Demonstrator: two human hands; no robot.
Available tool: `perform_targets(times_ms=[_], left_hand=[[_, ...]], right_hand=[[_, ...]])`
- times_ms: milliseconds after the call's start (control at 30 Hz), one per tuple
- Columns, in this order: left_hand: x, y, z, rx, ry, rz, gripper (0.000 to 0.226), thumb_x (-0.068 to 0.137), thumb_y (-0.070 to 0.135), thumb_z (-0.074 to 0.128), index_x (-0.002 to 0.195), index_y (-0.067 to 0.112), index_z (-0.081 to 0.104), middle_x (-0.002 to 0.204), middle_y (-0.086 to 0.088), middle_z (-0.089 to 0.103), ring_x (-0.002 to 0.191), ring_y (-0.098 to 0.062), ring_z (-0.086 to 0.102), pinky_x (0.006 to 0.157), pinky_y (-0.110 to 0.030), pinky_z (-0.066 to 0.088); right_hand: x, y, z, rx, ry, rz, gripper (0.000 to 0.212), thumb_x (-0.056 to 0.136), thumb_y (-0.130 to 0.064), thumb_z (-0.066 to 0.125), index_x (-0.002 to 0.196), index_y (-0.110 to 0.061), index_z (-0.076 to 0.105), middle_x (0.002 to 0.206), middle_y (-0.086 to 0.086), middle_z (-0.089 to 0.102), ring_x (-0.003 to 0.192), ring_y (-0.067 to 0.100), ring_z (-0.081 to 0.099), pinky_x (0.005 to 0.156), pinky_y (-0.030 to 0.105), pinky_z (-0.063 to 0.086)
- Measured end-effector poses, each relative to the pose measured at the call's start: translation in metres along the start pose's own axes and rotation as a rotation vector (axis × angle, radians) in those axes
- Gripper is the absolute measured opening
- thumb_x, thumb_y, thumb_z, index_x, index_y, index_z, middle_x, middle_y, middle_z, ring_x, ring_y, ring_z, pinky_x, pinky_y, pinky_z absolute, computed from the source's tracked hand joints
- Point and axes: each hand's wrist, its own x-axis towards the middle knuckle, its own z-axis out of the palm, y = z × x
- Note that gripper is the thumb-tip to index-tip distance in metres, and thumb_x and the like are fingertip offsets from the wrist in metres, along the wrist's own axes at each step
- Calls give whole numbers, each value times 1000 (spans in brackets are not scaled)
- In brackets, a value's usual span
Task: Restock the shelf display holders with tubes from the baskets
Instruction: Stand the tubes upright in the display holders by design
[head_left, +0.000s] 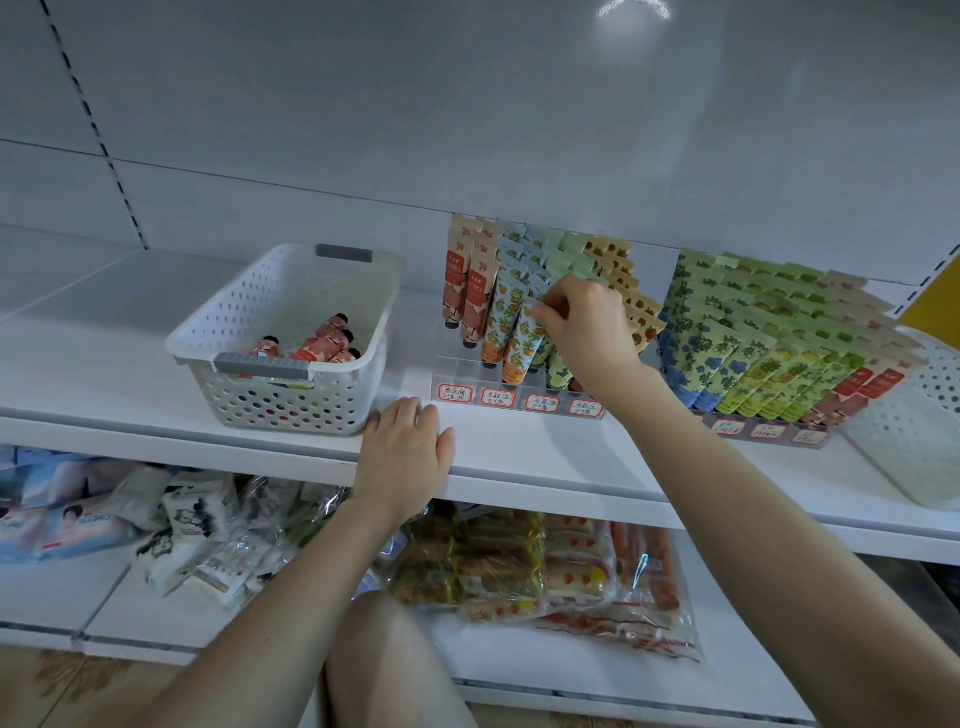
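1. The tube (525, 340), patterned in blue and orange, stood cap-down near the front of the clear display holder (452, 371), in its second column from the left. It leaned back like its neighbours, and I judged it was being seated in its slot.
2. The right hand (587, 325) reached in from four o'clock and pinched the tube's flat crimped top between thumb and fingertips. That grip probably left the capped end free to find the slot.
3. The left hand (405, 452) lay flat with fingers straight on the front lip of the shelf (156, 364), at seven o'clock from the holder. It held nothing and was likely there as a brace.
4. The holder carried columns of red, blue-orange, green and tan tubes behind handwritten labels (498, 397). The red column filled only its back rows, and its front slots stood bare.
5. At nine o'clock sat a white perforated basket (291, 400), nearly spent, with a few red tubes (324, 345) lying on their sides in it. They looked a match for those bare slots.
6. At three o'clock a second holder (753, 431) was packed full. Beyond it stood another basket (930, 395) — its contents could not be made out.
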Motion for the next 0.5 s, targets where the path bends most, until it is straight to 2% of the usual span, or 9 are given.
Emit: perform_targets(times_ms=[67, 133, 200, 500], left_hand=[[0, 0, 0, -9, -1, -1, 27, 89, 28, 45, 85, 6, 60, 92, -11, 63, 86, -28, 60, 79, -43, 50], [-1, 0, -1, -20, 0, -7, 35, 88, 31, 35, 84, 6, 60, 90, -11, 63, 84, -28, 61, 77, -43, 51], [0, 1, -1, -28, 9, -2, 43, 87, 34, 27, 82, 6, 60, 88, -11, 63, 82, -28, 61, 75, -43, 51], [0, 1, -1, -26, -31, -11, 48, 87, 36, 23, 86, 6, 61, 93, -11, 64, 86, -29, 61, 79, -45, 52]], right_hand=[[-1, 1, 0, 6, -4, 6, 21, 93, -15, 54, 99, 3, 62, 97, 17, 63, 86, 29, 60, 75, 36, 50], [-2, 2, 1, 9, -6, 8, 21, 93, -15, 54, 98, 4, 62, 94, 18, 63, 84, 30, 60, 75, 38, 50], [-3, 3, 1, 9, -4, 7, 21, 93, -15, 54, 99, 4, 62, 94, 18, 63, 84, 29, 59, 74, 37, 50], [-2, 4, 2, 6, 3, 14, 23, 94, -17, 52, 103, 2, 60, 97, 17, 62, 85, 29, 59, 71, 33, 46]])
